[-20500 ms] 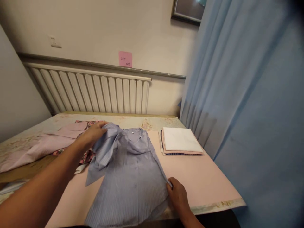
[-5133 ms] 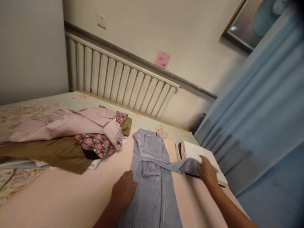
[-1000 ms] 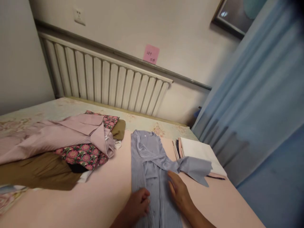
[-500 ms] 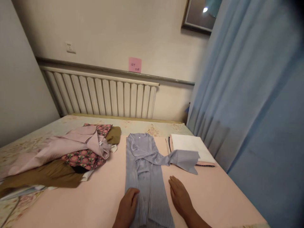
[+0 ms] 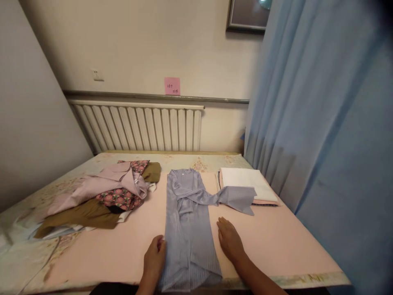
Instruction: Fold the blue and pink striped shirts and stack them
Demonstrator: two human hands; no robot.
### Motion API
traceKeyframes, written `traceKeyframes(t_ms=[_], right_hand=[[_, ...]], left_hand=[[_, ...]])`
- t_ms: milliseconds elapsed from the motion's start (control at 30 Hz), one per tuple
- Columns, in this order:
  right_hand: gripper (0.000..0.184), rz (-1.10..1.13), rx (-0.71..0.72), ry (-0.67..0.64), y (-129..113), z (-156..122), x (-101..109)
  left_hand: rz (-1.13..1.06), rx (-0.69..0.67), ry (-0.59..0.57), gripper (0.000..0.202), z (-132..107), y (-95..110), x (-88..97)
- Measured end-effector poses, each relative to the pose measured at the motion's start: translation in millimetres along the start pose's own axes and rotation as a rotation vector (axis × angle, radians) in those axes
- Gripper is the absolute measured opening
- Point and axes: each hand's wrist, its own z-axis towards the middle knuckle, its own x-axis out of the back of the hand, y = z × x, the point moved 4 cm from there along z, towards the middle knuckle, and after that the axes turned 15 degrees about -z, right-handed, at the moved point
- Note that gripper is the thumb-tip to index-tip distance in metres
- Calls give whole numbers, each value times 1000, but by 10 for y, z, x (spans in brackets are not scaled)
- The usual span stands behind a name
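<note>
A long grey-blue pleated garment with long sleeves lies stretched lengthwise before me, collar at the far end. One sleeve crosses its front and reaches out to the right, its wide cuff at the edge of a folded stack. Beside the garment's lower left edge is my left hand, fingers loosely bent with a gap at the thumb. It seems to hold nothing. To the right of the garment, my right hand rests with fingers stretched out on the pink cloth, apart from the garment and empty.
A pink cloth covers the middle of the flowered bed surface. Rumpled clothes in mauve, brown and floral print are heaped left. A folded stack with white on top sits right. Beyond are a radiator and blue curtain.
My left hand has moved left off the garment to beside its edge. My right hand stays at the right side. The view has shifted, showing the garment's hem and the bed's near edge.
</note>
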Motion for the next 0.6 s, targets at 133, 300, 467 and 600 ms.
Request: traceKeyframes(t_ms=[133, 300, 467, 600], right_hand=[[40, 7, 6, -16, 4, -6, 4], [38, 6, 7, -3, 16, -12, -10], [39, 0, 21, -13, 16, -12, -7], [39, 9, 19, -10, 15, -18, -4]], left_hand=[[51, 45, -66, 22, -76, 54, 1], [57, 91, -115, 24, -99, -51, -35], [24, 139, -177, 17, -143, -100, -82], [11, 149, -168, 21, -206, -84, -56]])
